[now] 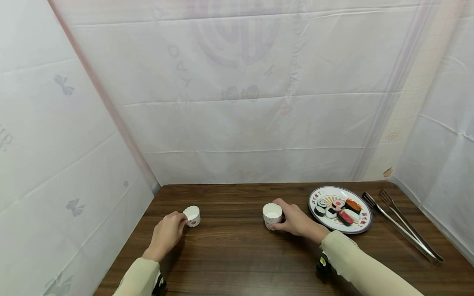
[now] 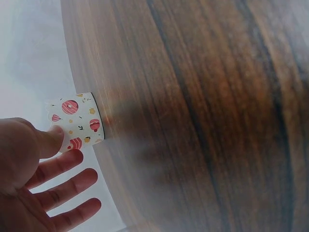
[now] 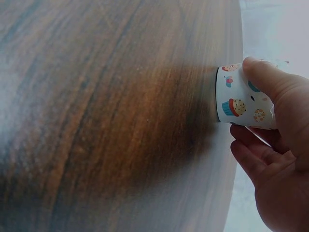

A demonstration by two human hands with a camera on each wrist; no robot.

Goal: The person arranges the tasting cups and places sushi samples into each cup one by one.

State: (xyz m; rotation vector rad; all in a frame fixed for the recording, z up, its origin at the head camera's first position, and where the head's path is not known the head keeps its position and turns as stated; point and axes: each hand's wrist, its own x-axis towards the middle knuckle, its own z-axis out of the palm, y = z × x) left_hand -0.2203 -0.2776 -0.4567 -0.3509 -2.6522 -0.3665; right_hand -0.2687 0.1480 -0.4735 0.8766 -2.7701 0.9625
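On the left of the table a small white paper cupcake cup [image 1: 192,218] with a scalloped rim stands upright. My left hand [image 1: 166,233] pinches its near left side, the thumb against the printed wall [image 2: 79,116] and the other fingers spread below in the left wrist view. A second paper cupcake cup [image 1: 272,213], printed with cupcakes and sweets [image 3: 235,107], is gripped from the right by my right hand [image 1: 297,220]. Thumb and fingers curve round its wall, with the base right at the tabletop. White interiors show in both cups from above.
Right of my right hand lies a round plate [image 1: 321,194] bearing several pieces of model sushi [image 1: 345,218]. Metal tongs [image 1: 434,257] rest on the wooden table [image 1: 222,255] beyond it. White cloth walls [image 1: 237,123] rise at the back and both sides.
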